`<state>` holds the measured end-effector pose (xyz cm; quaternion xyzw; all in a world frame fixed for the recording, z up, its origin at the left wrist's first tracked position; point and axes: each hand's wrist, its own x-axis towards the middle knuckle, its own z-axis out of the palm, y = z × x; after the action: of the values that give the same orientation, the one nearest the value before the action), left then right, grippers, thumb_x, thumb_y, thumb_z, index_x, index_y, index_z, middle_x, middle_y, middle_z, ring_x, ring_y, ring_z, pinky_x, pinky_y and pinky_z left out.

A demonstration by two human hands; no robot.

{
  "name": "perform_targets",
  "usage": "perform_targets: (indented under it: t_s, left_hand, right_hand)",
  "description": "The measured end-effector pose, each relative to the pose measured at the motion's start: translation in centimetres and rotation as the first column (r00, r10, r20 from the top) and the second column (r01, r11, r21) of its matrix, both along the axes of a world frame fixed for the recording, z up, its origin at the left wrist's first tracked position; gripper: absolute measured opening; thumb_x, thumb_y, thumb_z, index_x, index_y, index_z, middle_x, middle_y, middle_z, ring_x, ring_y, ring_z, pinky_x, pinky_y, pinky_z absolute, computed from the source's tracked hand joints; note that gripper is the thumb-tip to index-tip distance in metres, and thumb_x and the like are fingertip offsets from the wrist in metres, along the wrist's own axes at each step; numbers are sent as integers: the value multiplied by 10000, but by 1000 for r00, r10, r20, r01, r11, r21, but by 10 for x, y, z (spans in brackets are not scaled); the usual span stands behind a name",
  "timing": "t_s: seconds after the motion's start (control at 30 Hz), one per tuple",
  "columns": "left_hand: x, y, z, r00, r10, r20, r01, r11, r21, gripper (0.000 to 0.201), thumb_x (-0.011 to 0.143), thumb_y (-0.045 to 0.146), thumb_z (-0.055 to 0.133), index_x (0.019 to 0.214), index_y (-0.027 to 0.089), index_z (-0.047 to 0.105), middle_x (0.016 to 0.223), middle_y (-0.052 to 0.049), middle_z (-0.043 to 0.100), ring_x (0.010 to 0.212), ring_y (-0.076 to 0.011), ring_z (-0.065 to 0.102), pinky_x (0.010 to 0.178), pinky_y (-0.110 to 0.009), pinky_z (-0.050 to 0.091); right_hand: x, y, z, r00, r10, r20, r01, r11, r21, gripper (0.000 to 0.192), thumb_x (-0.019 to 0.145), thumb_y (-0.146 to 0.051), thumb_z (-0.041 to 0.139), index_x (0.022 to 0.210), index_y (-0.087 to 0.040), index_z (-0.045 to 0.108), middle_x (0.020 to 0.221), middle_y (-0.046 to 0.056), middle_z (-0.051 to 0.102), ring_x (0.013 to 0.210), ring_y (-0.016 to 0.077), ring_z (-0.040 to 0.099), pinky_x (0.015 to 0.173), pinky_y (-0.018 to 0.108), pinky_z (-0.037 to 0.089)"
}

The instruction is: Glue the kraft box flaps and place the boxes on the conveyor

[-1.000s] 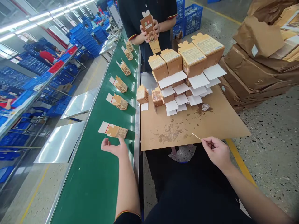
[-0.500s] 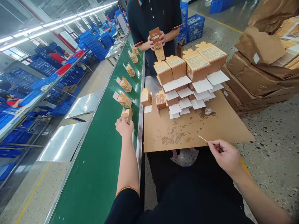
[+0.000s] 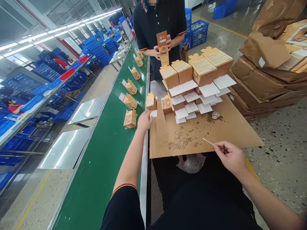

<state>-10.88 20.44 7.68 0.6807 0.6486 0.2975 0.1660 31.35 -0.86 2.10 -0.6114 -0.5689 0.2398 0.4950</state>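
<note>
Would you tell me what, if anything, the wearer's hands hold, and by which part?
The right hand pinches a swab by its stick, away from the tip; for the left hand, it cannot be told.

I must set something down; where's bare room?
Free: the near stretch of the green conveyor belt, left of your left arm; the right corner of the cardboard sheet, beyond your right hand. Crowded: the sheet's far side, with stacked cartons. Stains spot its middle.

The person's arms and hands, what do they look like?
The short black cloth left sleeve has a thin, red and yellow striped edge. The left hand and right hand wear no gloves. The right sleeve isn't visible.
</note>
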Motion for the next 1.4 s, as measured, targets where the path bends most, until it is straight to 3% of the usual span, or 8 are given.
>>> perform_targets:
  t_s: [0.1, 0.23, 0.43, 0.57, 0.7, 0.87, 1.07, 1.4]
  left_hand:
    - [35, -22, -30, 987, 44, 157, -39, 999, -36, 286, 810, 284, 832, 1087, 244, 773, 1398, -231, 767, 1481, -429, 649, 1377, -588, 329]
    - [48, -90, -55, 998, 26, 49, -27, 999, 24, 165, 892, 362, 791, 1023, 266, 761, 1232, -198, 788, 1310, -432, 714, 1322, -624, 388]
    - [19, -179, -40, 992, 50, 113, -52, 999, 15, 167, 1023, 404, 688, 993, 277, 793, 1006, -103, 772, 1005, -308, 743, 1080, -477, 580]
    - [13, -153, -24, 834, 413, 367, -416, 906, -74, 272, 993, 436, 734, 1178, 238, 758, 1161, -98, 778, 1097, -273, 756, 1077, -430, 605]
    - [37, -130, -34, 716, 393, 577, -251, 916, -312, 468, 914, 441, 836, 1321, 241, 727, 1354, -153, 784, 1346, -365, 744, 1198, -528, 589]
    - [72, -155, -50, 484, 276, 830, -214, 957, -194, 803, 939, 595, 847, 1618, 388, 472, 1682, -117, 640, 1533, -349, 662, 1173, -550, 638]
    - [112, -155, -53, 482, 154, 863, -228, 973, -46, 1112, 783, 597, 1031, 1633, 395, 344, 1770, -141, 541, 1620, -300, 584, 1275, -480, 567]
    - [119, -156, -61, 482, 195, 854, -191, 975, -115, 890, 763, 651, 1024, 1436, 298, 562, 1563, -167, 702, 1488, -342, 700, 1215, -489, 609]
  right_hand:
    - [1, -2, 2, 1000, -9, -7, 9, 1000, -2, 527, 1010, -714, 735, 768, -247, 772, 686, 56, 729, 544, 178, 634, 530, 319, 556]
    - [10, -14, 4, 998, -60, -19, 60, 998, -5, 613, 994, -808, 715, 788, -236, 795, 692, 77, 745, 546, 182, 645, 543, 336, 575]
    - [28, -36, 5, 985, -171, -3, 170, 983, -74, 695, 952, -898, 698, 802, -227, 802, 720, 98, 766, 561, 181, 674, 573, 341, 602]
    - [21, -29, 10, 990, -142, -3, 141, 988, -56, 625, 971, -844, 708, 805, -249, 800, 695, 57, 746, 574, 182, 677, 574, 337, 607]
    - [4, -19, 13, 997, -64, -36, 64, 998, -11, 502, 1004, -702, 748, 804, -243, 783, 696, 48, 745, 571, 178, 663, 580, 327, 591]
    - [-14, -25, 9, 1000, -12, -1, 12, 1000, 12, 334, 1054, -504, 725, 851, -243, 776, 718, 40, 736, 585, 167, 637, 591, 309, 554]
    - [-65, -20, -12, 956, 252, 150, -262, 964, 50, 252, 1083, -228, 601, 854, -234, 706, 703, 10, 650, 625, 157, 590, 646, 292, 482]
    - [-101, -4, -45, 738, 321, 594, -434, 899, 53, 317, 1063, -64, 504, 800, -209, 604, 737, 40, 610, 686, 188, 493, 723, 346, 362]
